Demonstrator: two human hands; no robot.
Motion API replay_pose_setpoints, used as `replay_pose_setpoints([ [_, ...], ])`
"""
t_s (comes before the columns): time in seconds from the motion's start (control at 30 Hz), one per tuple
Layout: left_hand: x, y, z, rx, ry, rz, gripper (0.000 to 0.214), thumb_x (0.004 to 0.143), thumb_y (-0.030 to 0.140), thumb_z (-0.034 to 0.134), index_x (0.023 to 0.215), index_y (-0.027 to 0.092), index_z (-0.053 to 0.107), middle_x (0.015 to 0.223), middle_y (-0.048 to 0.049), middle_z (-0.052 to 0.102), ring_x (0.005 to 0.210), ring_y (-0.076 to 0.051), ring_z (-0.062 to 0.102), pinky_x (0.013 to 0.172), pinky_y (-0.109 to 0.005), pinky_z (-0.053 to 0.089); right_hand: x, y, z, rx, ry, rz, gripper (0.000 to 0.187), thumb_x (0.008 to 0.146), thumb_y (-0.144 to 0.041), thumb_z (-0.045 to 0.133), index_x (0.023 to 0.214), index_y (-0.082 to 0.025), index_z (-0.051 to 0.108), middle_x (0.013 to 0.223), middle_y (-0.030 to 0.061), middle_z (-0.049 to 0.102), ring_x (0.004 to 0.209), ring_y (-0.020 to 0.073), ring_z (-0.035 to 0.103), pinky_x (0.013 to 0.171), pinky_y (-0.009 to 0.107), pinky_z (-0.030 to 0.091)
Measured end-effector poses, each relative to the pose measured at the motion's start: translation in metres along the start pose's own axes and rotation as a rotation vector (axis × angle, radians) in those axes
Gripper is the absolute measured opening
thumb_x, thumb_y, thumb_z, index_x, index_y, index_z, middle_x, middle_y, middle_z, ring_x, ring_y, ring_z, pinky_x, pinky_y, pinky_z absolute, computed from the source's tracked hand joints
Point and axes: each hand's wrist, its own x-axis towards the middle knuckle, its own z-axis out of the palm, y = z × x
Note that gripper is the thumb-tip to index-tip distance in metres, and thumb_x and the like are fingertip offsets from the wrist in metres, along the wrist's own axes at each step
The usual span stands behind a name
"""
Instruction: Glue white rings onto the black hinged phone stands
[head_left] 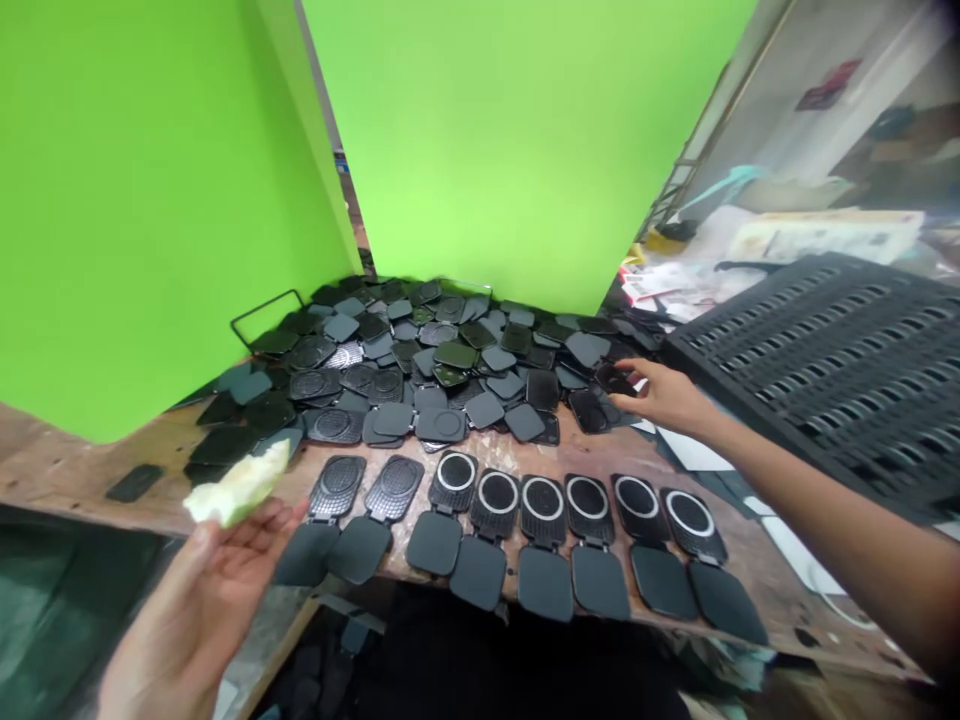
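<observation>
Panels of bright green, 1 at left [165,200] and 1 at far centre [517,140], stand behind the counter [150,425]. At right, a dark slotted tray [810,350] lies tilted beside loose packaging [825,235]. A broad pile [431,350] of dark hinged plates covers the far middle, pieces overlapping at mixed angles. Nearer, a row of 8 opened plates [543,505] runs left to right, each with its textured half far and its smooth flap near, at the counter's near edge. White rings [587,497] show on 6; the 2 at left have none.

Right hand [664,398]: at the pile's right edge, grip pinching a small dark piece [615,379] between thumb and fingers. Its underside and any hinge cannot be told. Left hand [217,590]: near the row's left end, grip pinching a pale green-white chunk [244,483], apparently food, between thumb and fingers.

Assessment: the dark piece is best held by its rim and raised clear of its neighbours before any sideways pull, as a hinge could snag. The flat face should stay untouched. The chunk, judged moist, should be held away from the row; drips could soil the nearest 2 plates.
</observation>
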Motion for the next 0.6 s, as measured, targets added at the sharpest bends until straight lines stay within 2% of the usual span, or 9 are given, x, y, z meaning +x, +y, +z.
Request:
replay_pose_setpoints([
  [0.13,-0.009,0.000,0.004,0.018,-0.069,-0.026,0.023,0.080,0.034,0.069,0.100,0.023,0.068,0.089,-0.0031,0.073,0.097,-0.026,0.068,0.093,-0.040,0.057,0.017,0.023,0.001,-0.140,0.054,0.102,0.048,0.068,-0.036,0.069,0.111,-0.013,0.067,0.093,0.0116,0.073,0.077,0.0236,0.069,0.070,0.032,0.052],
  [0.2,-0.010,-0.003,0.002,0.027,-0.103,-0.014,0.028,0.076,0.032,0.073,0.103,0.023,0.068,0.090,-0.0040,0.073,0.095,-0.026,0.069,0.091,-0.041,0.058,0.032,0.029,0.000,-0.146,0.037,0.159,0.049,0.069,-0.035,0.069,0.111,-0.011,0.067,0.087,0.0117,0.073,0.073,0.0242,0.069,0.068,0.032,0.052],
  [0.3,-0.008,-0.009,0.001,0.014,-0.083,0.011,0.028,0.071,0.026,0.074,0.098,0.021,0.069,0.085,-0.0058,0.073,0.085,-0.026,0.071,0.081,-0.042,0.062,0.058,0.035,-0.002,-0.115,0.015,0.234,0.048,0.072,-0.037,0.068,0.111,-0.008,0.067,0.067,0.0088,0.070,0.058,0.0239,0.067,0.062,0.034,0.051],
  [0.43,-0.010,-0.007,0.006,-0.039,-0.019,-0.001,0.015,0.077,0.019,0.065,0.092,0.018,0.068,0.083,-0.0075,0.072,0.082,-0.024,0.072,0.078,-0.039,0.063,0.089,0.043,-0.004,-0.138,0.018,0.288,0.039,0.075,-0.038,0.070,0.100,-0.008,0.070,0.054,0.0074,0.063,0.053,0.0261,0.065,0.060,0.038,0.050],
  [0.5,-0.012,-0.003,0.010,-0.061,0.029,-0.003,0.012,0.083,0.016,0.057,0.089,0.016,0.068,0.080,-0.0086,0.071,0.079,-0.023,0.072,0.076,-0.039,0.063,0.097,0.041,0.000,-0.168,0.037,0.246,0.033,0.078,-0.036,0.069,0.094,-0.007,0.071,0.059,0.0136,0.064,0.063,0.0303,0.067,0.063,0.041,0.048],
  [0.6,-0.010,0.002,0.009,-0.080,0.077,0.015,0.016,0.086,0.011,0.051,0.084,0.014,0.067,0.077,-0.0095,0.071,0.075,-0.022,0.071,0.072,-0.036,0.063,0.096,0.021,0.016,-0.190,0.090,0.115,0.036,0.081,-0.036,0.066,0.099,-0.005,0.070,0.092,0.0293,0.067,0.093,0.0367,0.066,0.075,0.044,0.047],
])
